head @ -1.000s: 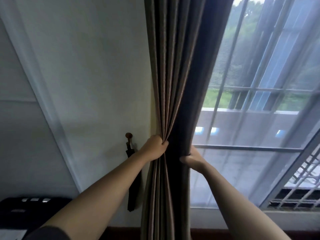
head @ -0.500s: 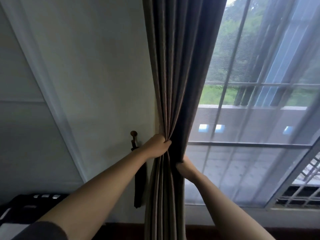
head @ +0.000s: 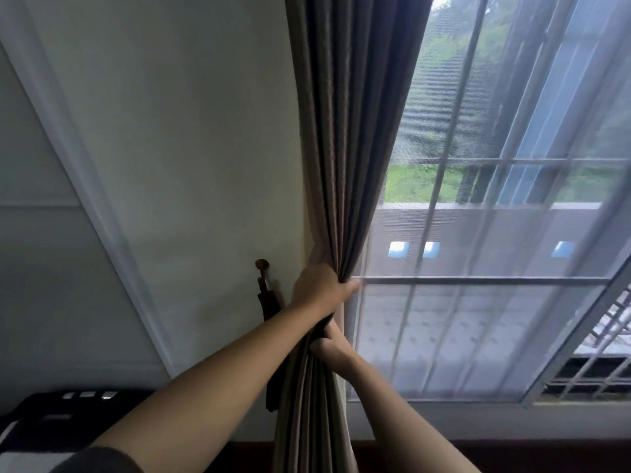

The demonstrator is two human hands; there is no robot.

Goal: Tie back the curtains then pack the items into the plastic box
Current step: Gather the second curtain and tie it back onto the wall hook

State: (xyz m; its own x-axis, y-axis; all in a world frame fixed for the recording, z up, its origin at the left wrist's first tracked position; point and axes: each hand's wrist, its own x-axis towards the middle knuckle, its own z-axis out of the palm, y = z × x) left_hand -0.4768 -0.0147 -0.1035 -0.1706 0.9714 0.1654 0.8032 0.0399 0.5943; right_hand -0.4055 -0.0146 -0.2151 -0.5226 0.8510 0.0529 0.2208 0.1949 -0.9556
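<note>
right hand (head: pixel 328 347) slid lower on curtain (head: pixel 345 165)

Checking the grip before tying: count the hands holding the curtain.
2. The left hand grips the gathered curtain; the right hand holds it just below, partly hidden.

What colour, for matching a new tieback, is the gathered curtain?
The curtain is plain greyish brown, unpatterned, darker inside its folds; seen in the head view.

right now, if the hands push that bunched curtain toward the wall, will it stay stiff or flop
Probably floppy: the curtain gathers into tight pleats where the left hand grips it. Likely weighty, hanging in straight folds below the right hand. Untied, it would probably spread if released.
</note>
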